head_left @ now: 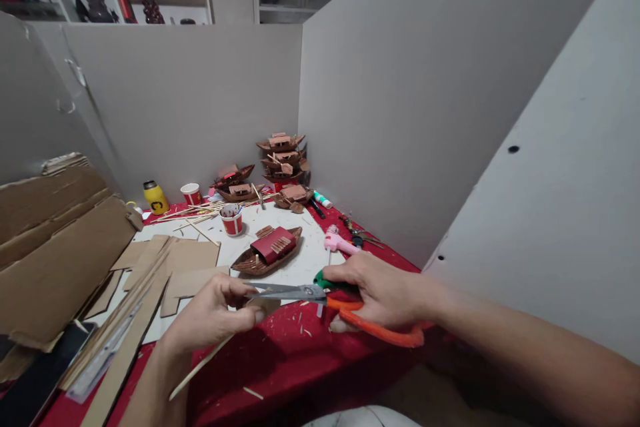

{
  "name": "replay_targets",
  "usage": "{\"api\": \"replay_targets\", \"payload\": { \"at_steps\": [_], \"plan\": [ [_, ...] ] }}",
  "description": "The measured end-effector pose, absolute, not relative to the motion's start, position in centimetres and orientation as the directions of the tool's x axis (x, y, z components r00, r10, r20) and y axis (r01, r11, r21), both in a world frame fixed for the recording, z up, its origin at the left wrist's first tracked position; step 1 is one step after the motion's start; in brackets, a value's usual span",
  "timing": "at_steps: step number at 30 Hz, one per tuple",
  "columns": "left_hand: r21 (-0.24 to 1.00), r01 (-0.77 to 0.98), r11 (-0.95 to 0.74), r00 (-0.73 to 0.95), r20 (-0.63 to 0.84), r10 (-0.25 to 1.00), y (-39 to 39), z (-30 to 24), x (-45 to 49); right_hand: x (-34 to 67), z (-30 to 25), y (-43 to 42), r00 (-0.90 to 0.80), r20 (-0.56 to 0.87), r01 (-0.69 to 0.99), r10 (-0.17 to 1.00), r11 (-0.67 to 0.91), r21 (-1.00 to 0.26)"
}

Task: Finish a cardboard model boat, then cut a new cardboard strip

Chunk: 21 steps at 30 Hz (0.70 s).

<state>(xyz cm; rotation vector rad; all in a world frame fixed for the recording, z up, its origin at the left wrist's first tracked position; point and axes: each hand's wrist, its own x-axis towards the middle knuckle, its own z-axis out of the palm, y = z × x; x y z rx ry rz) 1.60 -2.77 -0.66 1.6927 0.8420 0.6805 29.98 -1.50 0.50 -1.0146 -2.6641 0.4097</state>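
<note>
My right hand (pixel 373 290) is closed round the handles of a pair of scissors (pixel 313 292), one handle green and the other orange. The blades point left and reach the fingers of my left hand (pixel 215 310). That hand pinches a small piece of cardboard (pixel 267 305), partly hidden behind the blades. A thin wooden stick (pixel 200 368) slants down from under the left hand; whether the fingers hold it too I cannot tell. Just beyond the hands, a wooden model boat (pixel 273 250) with a dark red curved roof rests on the white board.
Cardboard sheets (pixel 65 247) and long strips lie at the left. A red-and-white paper cup (pixel 231 220), a yellow bottle (pixel 155 197) and several stacked model boats (pixel 283 159) stand farther back. A pink glue gun (pixel 340 240) lies near the right panel. Grey panels enclose the table.
</note>
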Motion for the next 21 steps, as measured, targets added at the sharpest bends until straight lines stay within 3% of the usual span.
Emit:
{"api": "replay_targets", "payload": {
  "at_steps": [8,11,13,15,18,21],
  "plan": [
    [0.964,0.225,-0.143,0.531,0.002,0.847,-2.7,-1.0,1.1,30.1,-0.6,-1.1,-0.722,0.208,0.553,0.660,0.731,-0.399],
    [0.978,0.152,-0.140,0.493,0.048,0.869,-2.7,-0.6,0.7,30.0,-0.5,-1.0,-0.686,0.201,0.605,0.699,0.702,-0.377],
    [0.990,0.028,-0.141,0.385,0.120,0.915,-2.6,-0.4,0.2,29.7,-0.6,-1.0,-0.632,0.181,0.681,0.754,0.651,-0.335],
    [0.973,-0.162,-0.162,0.173,0.190,0.966,-2.3,-0.3,-0.2,29.2,-0.8,-1.0,-0.588,0.157,0.744,0.794,0.607,-0.279],
    [0.884,-0.414,-0.218,-0.149,0.171,0.974,-1.6,-0.2,-0.5,28.1,-1.5,-1.4,-0.598,0.112,0.768,0.794,0.607,-0.203],
    [0.826,-0.493,-0.274,-0.256,0.163,0.953,-0.8,-0.3,-0.5,26.6,-2.4,-1.8,-0.663,0.081,0.725,0.744,0.665,-0.176]
  ]
}}
